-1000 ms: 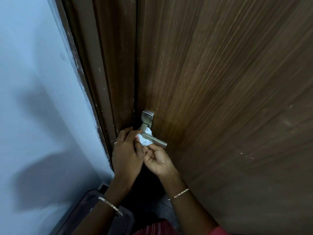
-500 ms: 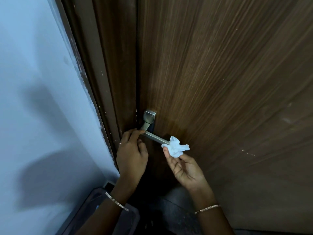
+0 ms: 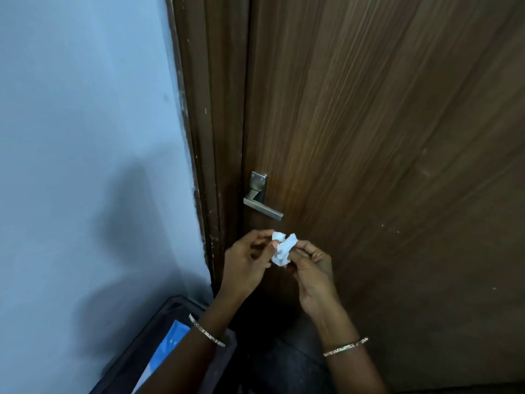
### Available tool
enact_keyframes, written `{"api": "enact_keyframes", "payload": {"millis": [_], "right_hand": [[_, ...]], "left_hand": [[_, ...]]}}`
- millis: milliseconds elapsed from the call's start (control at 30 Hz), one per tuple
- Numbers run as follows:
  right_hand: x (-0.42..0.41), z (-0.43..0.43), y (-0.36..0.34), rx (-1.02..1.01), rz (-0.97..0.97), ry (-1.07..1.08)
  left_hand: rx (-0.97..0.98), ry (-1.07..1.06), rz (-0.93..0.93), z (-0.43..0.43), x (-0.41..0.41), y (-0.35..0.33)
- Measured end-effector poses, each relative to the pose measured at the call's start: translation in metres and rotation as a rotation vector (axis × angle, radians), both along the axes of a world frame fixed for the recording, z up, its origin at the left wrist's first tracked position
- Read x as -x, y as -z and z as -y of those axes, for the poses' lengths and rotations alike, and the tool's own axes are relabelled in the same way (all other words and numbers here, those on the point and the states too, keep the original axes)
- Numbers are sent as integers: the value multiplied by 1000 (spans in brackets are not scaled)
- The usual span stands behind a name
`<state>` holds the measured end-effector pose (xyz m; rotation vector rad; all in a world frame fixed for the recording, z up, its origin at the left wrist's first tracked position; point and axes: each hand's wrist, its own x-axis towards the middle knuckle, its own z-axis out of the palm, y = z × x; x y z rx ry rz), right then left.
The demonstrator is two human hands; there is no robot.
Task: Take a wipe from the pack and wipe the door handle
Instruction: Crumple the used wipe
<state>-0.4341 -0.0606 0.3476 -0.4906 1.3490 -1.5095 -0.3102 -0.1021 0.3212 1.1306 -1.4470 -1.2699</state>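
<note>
A square steel lever door handle [image 3: 262, 207] sticks out from the brown wooden door [image 3: 383, 166], free of both hands. Just below it, a crumpled white wipe [image 3: 281, 249] is pinched between my left hand [image 3: 246, 263] and my right hand [image 3: 311, 273], fingertips of both on it. Both hands hover a short way under the handle. A light blue pack [image 3: 163, 354] shows partly at the bottom left, behind my left forearm.
A dark bin or crate [image 3: 136, 362] stands on the floor at bottom left and holds the blue pack. A pale blue wall [image 3: 85, 137] fills the left side. The dark door frame [image 3: 210, 123] runs between wall and door.
My left hand let go of the handle and dropped down. My right hand brought the wipe back from the lever's end, and both hands now hold it together below the handle.
</note>
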Motion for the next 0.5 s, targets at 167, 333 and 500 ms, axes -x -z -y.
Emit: {"api": "enact_keyframes", "payload": {"millis": [167, 333, 500], "right_hand": [[-18, -60, -6, 35, -115, -17], [-31, -90, 2, 67, -70, -24], [-84, -176, 28, -97, -91, -198]], "left_hand": [[-45, -62, -68, -60, -17, -6], [-171, -76, -148, -95, -30, -4], [-260, -302, -129, -213, -85, 12]]}}
